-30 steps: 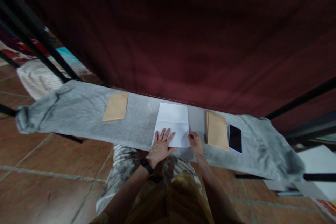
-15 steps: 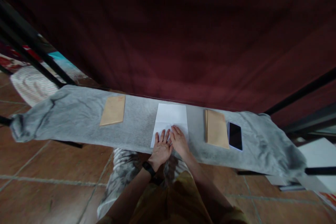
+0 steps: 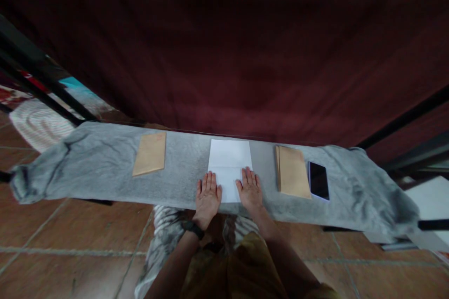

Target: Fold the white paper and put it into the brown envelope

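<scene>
A white sheet of paper [image 3: 230,154] with a crease across its middle lies on the grey cloth [image 3: 185,168] in front of me. My left hand [image 3: 208,195] rests flat, fingers stretched out, over the sheet's left edge near the front. On the opposite edge, my right hand [image 3: 250,189] lies flat with its fingers slightly spread. Both palms face down and grip nothing. Between them the lower half of the paper shows.
To the left lies a brown envelope [image 3: 150,153]. A stack of brown envelopes [image 3: 293,172] sits to the right, with a phone [image 3: 319,180] beside it. A dark red curtain [image 3: 231,84] hangs behind the cloth-covered surface. Dark bars [image 3: 403,117] stand at both ends.
My hands were close together at the middle of the paper. They have moved apart, the left one to the left edge and the right one to the right edge.
</scene>
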Available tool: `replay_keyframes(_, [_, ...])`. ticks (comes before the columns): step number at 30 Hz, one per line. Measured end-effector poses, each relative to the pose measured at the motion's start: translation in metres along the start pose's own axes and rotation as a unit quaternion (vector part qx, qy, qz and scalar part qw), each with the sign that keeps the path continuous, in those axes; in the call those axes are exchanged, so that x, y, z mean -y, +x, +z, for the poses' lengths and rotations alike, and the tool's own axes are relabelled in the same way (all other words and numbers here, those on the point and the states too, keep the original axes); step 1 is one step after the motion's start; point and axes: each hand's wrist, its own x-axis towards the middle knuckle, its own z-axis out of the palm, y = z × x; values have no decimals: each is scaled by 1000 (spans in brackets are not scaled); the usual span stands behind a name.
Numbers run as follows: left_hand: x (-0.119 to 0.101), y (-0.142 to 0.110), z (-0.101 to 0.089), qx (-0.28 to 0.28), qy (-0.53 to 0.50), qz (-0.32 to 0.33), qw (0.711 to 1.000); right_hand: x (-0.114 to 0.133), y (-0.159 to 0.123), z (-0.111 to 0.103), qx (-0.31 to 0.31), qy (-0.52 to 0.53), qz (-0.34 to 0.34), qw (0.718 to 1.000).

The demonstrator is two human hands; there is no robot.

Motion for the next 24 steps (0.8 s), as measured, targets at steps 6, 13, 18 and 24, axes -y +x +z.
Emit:
replay_keyframes(6, [-7, 8, 0, -36, 14, -30, 999, -13, -7, -5, -8, 1, 13, 1000])
replay_keyframes(13, [-44, 30, 17, 9, -23, 93, 995, -12, -6, -9, 7, 10, 20, 1000])
replay_keyframes(18, [-44, 33, 23, 26, -6, 88, 996, -3, 9, -17, 37, 16, 50, 998])
replay_keyframes(24, [-41, 37, 22, 76, 21, 100, 992, 33, 37, -31, 133, 40, 7, 990])
